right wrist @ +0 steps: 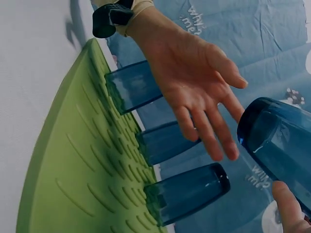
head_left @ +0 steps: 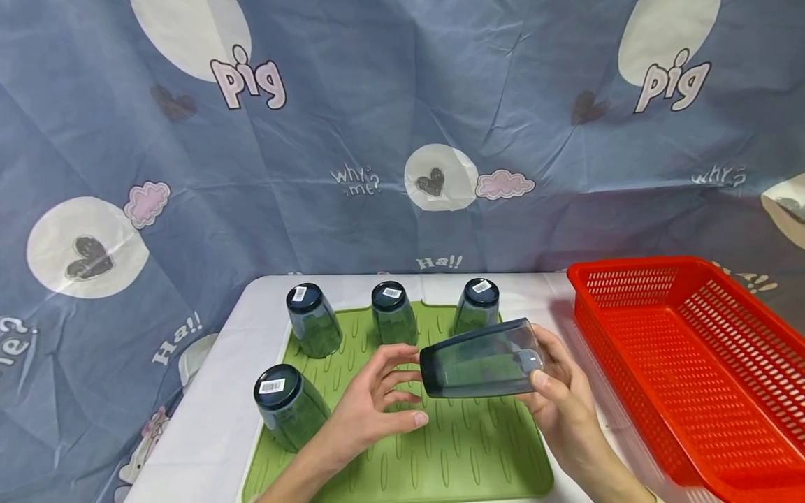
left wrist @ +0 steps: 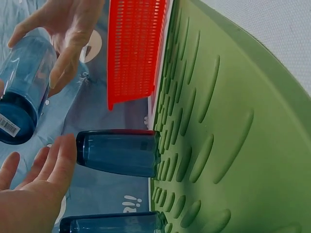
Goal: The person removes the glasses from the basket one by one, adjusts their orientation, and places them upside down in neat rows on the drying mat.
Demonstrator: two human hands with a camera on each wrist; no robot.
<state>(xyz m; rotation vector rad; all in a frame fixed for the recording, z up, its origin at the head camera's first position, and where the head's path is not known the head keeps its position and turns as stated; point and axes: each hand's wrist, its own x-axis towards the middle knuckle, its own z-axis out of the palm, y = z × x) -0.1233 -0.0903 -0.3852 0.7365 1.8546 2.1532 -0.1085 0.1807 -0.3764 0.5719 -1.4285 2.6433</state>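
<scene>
My right hand grips a blue see-through tumbler lying on its side in the air above a green ribbed mat. Its dark base points left and carries a barcode sticker. My left hand is open with fingers spread, just beside that base; the wrist views show a small gap between them. In the right wrist view the left hand reaches toward the held tumbler, with my right thumb under it. Several more blue tumblers stand upside down on the mat, the nearest at the front left.
Three upturned tumblers line the mat's far edge. A red slotted basket sits to the right on the white table. A blue printed cloth hangs behind.
</scene>
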